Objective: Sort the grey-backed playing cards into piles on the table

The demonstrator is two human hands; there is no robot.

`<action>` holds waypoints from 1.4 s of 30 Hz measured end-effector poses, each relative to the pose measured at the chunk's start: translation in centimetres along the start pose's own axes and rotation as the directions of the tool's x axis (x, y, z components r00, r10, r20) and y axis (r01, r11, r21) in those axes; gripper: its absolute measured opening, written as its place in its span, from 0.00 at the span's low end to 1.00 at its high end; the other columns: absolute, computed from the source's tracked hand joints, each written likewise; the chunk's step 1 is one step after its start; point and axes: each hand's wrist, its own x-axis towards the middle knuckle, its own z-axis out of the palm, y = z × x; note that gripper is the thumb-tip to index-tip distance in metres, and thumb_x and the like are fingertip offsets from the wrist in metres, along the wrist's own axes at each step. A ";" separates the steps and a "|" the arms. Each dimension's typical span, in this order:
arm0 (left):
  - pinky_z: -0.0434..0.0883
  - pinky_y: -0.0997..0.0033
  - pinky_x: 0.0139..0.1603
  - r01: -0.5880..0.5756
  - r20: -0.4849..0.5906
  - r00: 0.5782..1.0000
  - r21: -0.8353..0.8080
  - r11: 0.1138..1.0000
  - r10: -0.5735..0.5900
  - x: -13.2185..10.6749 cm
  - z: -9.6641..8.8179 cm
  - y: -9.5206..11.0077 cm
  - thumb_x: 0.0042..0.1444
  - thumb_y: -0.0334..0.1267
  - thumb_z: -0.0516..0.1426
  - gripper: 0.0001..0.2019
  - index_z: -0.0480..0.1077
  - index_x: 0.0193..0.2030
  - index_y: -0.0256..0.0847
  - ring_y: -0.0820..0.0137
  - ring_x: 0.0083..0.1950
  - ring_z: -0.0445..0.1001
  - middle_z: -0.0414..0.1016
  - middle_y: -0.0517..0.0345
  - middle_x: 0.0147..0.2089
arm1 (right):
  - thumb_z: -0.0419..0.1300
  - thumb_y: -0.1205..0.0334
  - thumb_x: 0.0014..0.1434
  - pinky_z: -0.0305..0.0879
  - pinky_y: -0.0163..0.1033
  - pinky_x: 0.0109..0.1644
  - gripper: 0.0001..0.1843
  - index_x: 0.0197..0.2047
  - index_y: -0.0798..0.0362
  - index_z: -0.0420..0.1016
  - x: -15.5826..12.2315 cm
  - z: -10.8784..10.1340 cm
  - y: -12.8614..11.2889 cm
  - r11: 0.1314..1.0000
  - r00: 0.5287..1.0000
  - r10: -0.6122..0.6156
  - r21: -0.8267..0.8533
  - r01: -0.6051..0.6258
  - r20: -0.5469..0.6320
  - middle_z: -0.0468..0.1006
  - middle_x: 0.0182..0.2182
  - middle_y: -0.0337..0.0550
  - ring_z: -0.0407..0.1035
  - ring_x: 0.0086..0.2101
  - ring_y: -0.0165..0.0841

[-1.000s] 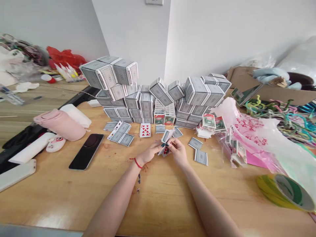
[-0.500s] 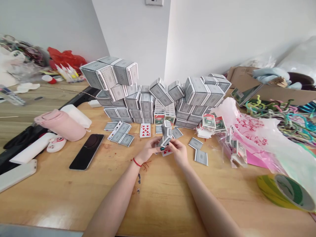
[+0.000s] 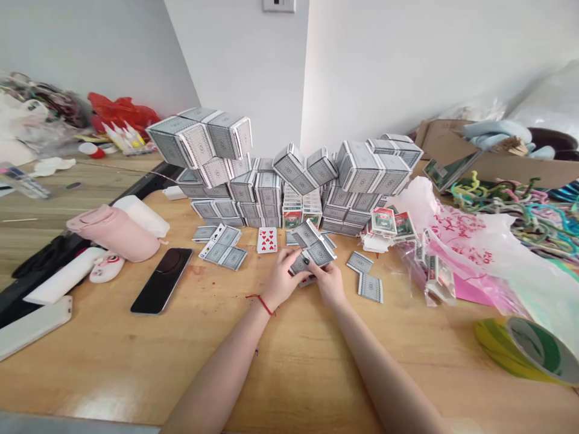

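Along the front edge of the bench (image 3: 113, 367), wood shows between and outside the two forearms, while the back is bounded by a stacked wall of card blocks (image 3: 217, 138), leaving the hands a strip of surface in front of it. A phone (image 3: 161, 280) sits toward the left edge, and a roll of tape (image 3: 497, 348) sits near the front-right corner. The left hand (image 3: 283, 278) and right hand (image 3: 331, 283) both grasp a piece of joined playing cards (image 3: 314, 242), pinched between them with grey patterned backs showing, its far end tilted toward the card wall. A red-marked card (image 3: 307, 281) shows just below the grip. Two loose cards (image 3: 371, 287) lie to the right, and a hearts card (image 3: 267, 240) lies face up beyond the left hand. Behind rises a pale room wall (image 3: 244, 54); a cardboard box (image 3: 520, 170) stands toward the back-right.
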 end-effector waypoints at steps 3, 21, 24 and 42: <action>0.65 0.67 0.46 0.077 0.006 0.997 -0.095 0.993 -0.076 0.0 0.2 -0.4 0.49 0.36 0.56 0.14 0.66 0.44 0.38 0.68 0.45 0.67 0.68 0.52 0.43 | 0.65 0.55 0.40 0.68 0.38 0.27 0.18 0.33 0.56 0.72 0.4 -0.3 0.4 0.998 1.000 0.011 0.058 -0.010 -0.023 0.77 0.30 0.45 0.71 0.26 0.34; 0.62 0.75 0.30 0.009 -0.085 0.996 0.083 0.997 -0.002 -0.5 0.3 -0.1 0.56 0.37 0.47 0.09 0.63 0.30 0.38 0.73 0.29 0.63 0.65 0.58 0.27 | 0.61 0.49 0.44 0.59 0.34 0.20 0.16 0.27 0.55 0.68 0.0 -0.6 -0.2 0.902 0.981 -0.190 -0.399 0.164 -0.025 0.71 0.18 0.39 0.63 0.17 0.29; 0.63 0.70 0.35 -0.050 -0.248 0.962 0.248 0.967 0.113 -0.6 -0.1 -0.4 0.55 0.33 0.47 0.07 0.65 0.32 0.38 0.69 0.34 0.65 0.67 0.54 0.30 | 0.58 0.45 0.46 0.62 0.35 0.24 0.19 0.28 0.54 0.69 0.1 -1.0 -0.8 0.960 0.991 -0.126 -0.247 0.132 0.037 0.73 0.21 0.41 0.65 0.20 0.30; 0.69 0.68 0.35 0.251 0.106 0.960 -0.731 0.635 -0.258 0.0 -0.8 -0.2 0.53 0.42 0.50 0.22 0.57 0.56 0.44 0.67 0.39 0.71 0.70 0.51 0.45 | 0.66 0.62 0.40 0.60 0.30 0.26 0.14 0.34 0.52 0.72 0.3 -1.9 -1.8 0.964 0.968 0.173 0.172 -0.205 0.183 0.75 0.25 0.36 0.67 0.23 0.27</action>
